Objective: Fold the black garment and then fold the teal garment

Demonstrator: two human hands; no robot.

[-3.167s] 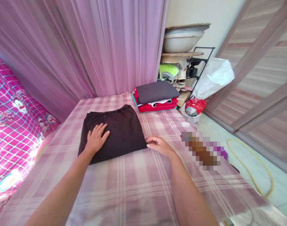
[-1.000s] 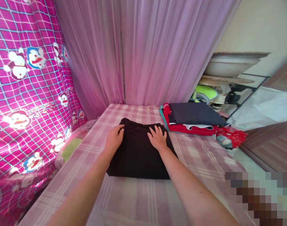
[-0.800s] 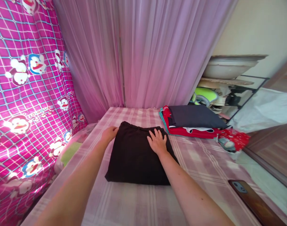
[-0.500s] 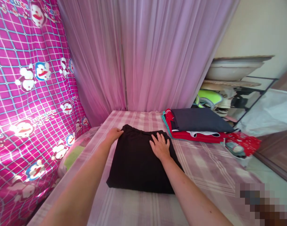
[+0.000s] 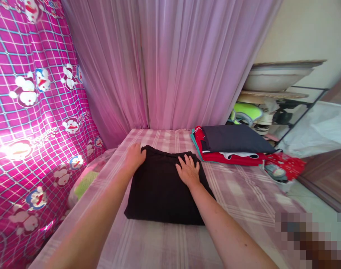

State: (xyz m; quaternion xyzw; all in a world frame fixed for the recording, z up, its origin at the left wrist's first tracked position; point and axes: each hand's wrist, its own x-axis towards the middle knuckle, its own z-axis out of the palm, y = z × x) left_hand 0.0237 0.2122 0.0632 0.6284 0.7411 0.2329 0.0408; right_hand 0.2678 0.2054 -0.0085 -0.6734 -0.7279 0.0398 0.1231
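A folded black garment (image 5: 163, 190) lies flat on the checked bedsheet (image 5: 232, 198), its gathered edge, like a waistband, facing away from me. At its far left corner is my left hand (image 5: 135, 155), with the thumb against the corner and the fingers stretched out beyond the garment's side. My right hand (image 5: 189, 172) rests flat on the upper right part of the black cloth, fingers spread. Neither hand has the cloth closed in its fingers.
Folded clothes (image 5: 234, 140), dark grey over red and teal, are stacked at the back right. Beyond stands a rack (image 5: 307, 108) with basins and shoes. A red bag (image 5: 288, 166) sits beside the bed. Curtains (image 5: 173, 67) hang behind; a pink patterned cloth (image 5: 47, 123) hangs left.
My left hand has shifted slightly outward and away from me at the garment's corner, its fingers extending more. The right hand stays on the cloth. The view has moved slightly.
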